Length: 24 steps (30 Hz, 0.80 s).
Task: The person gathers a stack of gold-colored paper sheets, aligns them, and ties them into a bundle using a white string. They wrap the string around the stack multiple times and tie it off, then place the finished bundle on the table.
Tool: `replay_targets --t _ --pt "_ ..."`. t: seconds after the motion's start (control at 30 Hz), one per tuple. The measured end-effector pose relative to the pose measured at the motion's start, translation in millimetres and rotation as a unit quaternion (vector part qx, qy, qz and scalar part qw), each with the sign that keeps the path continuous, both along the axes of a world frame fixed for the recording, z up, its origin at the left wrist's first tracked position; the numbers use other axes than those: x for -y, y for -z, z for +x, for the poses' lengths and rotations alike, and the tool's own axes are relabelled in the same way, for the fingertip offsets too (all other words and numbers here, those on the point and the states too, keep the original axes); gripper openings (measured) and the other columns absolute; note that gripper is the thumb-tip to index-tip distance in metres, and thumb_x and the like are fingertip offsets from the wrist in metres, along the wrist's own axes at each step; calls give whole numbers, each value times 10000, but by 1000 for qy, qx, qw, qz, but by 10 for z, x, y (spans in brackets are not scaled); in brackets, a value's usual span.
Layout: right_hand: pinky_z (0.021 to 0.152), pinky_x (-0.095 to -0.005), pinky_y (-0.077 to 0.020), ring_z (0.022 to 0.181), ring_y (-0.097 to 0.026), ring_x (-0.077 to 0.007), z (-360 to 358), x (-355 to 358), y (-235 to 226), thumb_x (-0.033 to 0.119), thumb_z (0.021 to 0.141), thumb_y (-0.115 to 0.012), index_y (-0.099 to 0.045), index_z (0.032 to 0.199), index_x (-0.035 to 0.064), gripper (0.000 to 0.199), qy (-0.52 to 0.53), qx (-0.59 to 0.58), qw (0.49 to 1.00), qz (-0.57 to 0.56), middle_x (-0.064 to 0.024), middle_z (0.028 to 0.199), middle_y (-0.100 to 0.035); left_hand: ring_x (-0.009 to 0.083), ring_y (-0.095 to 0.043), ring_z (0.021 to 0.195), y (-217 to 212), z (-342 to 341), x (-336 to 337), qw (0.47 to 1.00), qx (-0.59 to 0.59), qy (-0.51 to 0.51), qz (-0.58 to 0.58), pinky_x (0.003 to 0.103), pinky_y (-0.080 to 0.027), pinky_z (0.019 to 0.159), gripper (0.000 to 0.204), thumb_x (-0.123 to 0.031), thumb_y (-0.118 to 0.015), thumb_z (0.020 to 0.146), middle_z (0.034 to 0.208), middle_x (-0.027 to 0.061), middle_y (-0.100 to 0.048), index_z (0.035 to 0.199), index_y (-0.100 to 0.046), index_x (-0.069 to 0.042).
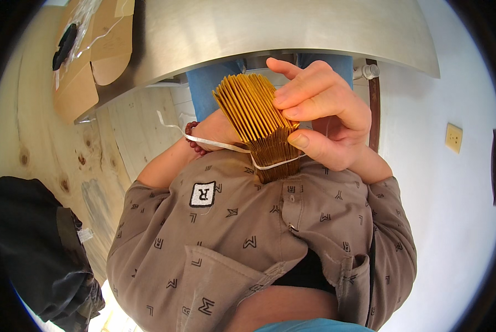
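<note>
stack (250,108) of gold folds before shirt (242,216), white strap (217,144) across.
right hand (336,113) pinches its right edge, fingers near closed; left hand (221,129) mostly hidden, grip unclear. slack strap might let folds splay.

A metal table (289,26) gleams up at twelve o'clock, a cardboard box (114,62) gapes at ten, dark fabric (32,249) slumps at eight, and a cream wall socket (453,137) sits at three!
</note>
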State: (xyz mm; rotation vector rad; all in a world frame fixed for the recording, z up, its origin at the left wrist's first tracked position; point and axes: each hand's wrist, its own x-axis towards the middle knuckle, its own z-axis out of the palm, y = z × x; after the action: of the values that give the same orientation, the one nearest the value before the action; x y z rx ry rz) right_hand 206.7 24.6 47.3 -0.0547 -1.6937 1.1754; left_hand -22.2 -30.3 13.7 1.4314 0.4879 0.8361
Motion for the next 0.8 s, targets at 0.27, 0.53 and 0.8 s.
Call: replay_targets --t 0.27,0.53,0.8 --pt "1104 -612 -435 1021 -596 -270 -33 21 -13 101 868 -700 -619 1078 24 238 -22 -12 998 -58 -139 1114 -635 221 -615 1190 -78 215 7 996 19 -72 -39 364 -511 988 429 -235 -665 983 1291 76 -632 1372 -563 -85" --pt "1074 -473 -503 1045 -635 -255 -45 87 0 -24 806 -766 -661 1071 10 287 -16 -58 995 -76 -139 1089 -692 183 -593 1213 -9 191 -11 998 -9 -50 -23 326 -511 1014 425 -220 -635 1018 1315 56 -600 1409 -526 -98" --pt "1176 -603 -319 1264 -546 -384 15 6 -84 385 904 -699 -617 1252 -29 547 -13 82 996 8 -224 1247 -650 147 -616 1191 -4 168 133 944 54 -38 -323 310 -500 1016 501 -159 -785 891 1283 27 -672 1354 -621 -67"
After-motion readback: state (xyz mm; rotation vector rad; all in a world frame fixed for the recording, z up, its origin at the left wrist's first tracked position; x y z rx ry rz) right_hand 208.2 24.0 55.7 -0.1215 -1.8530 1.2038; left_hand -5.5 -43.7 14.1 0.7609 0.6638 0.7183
